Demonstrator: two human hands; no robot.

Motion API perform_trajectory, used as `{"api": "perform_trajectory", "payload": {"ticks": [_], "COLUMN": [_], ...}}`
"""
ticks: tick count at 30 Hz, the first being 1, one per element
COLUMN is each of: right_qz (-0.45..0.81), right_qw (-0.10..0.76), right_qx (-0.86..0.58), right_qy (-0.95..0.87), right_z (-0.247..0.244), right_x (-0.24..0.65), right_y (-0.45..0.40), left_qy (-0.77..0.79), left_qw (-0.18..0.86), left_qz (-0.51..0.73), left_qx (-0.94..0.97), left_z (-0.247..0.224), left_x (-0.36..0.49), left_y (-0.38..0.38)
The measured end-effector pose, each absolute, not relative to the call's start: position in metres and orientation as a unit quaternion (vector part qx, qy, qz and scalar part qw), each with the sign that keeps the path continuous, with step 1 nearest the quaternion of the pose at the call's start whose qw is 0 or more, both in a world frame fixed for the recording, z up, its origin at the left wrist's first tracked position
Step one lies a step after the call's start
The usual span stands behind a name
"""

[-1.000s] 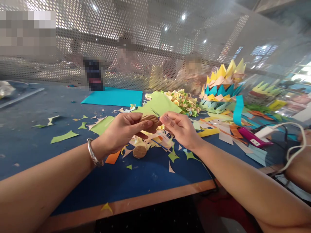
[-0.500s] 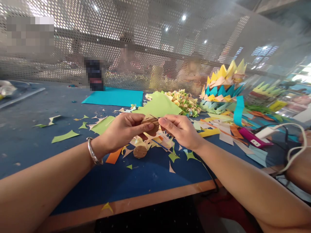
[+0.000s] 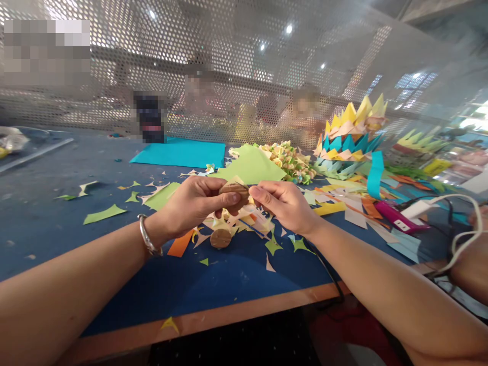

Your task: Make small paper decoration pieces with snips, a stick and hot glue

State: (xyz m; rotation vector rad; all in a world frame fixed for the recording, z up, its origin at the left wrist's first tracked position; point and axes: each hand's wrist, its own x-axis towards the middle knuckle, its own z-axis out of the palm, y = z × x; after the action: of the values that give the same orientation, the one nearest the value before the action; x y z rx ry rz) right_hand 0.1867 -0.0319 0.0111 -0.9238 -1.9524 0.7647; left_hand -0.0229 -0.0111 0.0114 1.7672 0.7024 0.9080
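My left hand (image 3: 206,199), with a silver bangle at the wrist, pinches a brown rounded piece (image 3: 234,191), perhaps wood or cardboard. A small pale yellow bit of paper (image 3: 235,180) shows at its upper edge. Close against its right side, my right hand (image 3: 280,202) is closed in a pinch. A thin dark line runs from the brown piece toward those fingertips, too small to identify. Below the hands, a brown round disc (image 3: 220,238) lies flat on the table among paper scraps (image 3: 253,219), beside an orange paper strip (image 3: 180,245).
A blue sheet (image 3: 179,152) and a green sheet (image 3: 251,163) lie beyond the hands. Folded-paper flowers (image 3: 292,157) are heaped behind. Layered paper crowns (image 3: 351,134) stand right. A purple power strip (image 3: 400,217) with a white cable (image 3: 470,203) is nearby. Perforated mesh (image 3: 229,56) rises at the back.
The brown piece has tilted slightly between my fingers. Both hands stay in almost the same place, and the things on the table have not been moved.
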Motion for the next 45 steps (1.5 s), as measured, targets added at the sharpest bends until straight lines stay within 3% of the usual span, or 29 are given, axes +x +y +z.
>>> {"api": "perform_trajectory", "payload": {"ticks": [45], "right_qz": [0.279], "right_qw": [0.406], "right_qx": [-0.375], "right_qy": [-0.785], "right_z": [0.0116], "right_x": [0.188], "right_y": [-0.0328], "left_qy": [0.284], "left_qw": [0.475], "left_qz": [0.369], "left_qx": [0.746], "left_z": [0.0128], "left_x": [-0.0245], "left_y": [-0.009]}}
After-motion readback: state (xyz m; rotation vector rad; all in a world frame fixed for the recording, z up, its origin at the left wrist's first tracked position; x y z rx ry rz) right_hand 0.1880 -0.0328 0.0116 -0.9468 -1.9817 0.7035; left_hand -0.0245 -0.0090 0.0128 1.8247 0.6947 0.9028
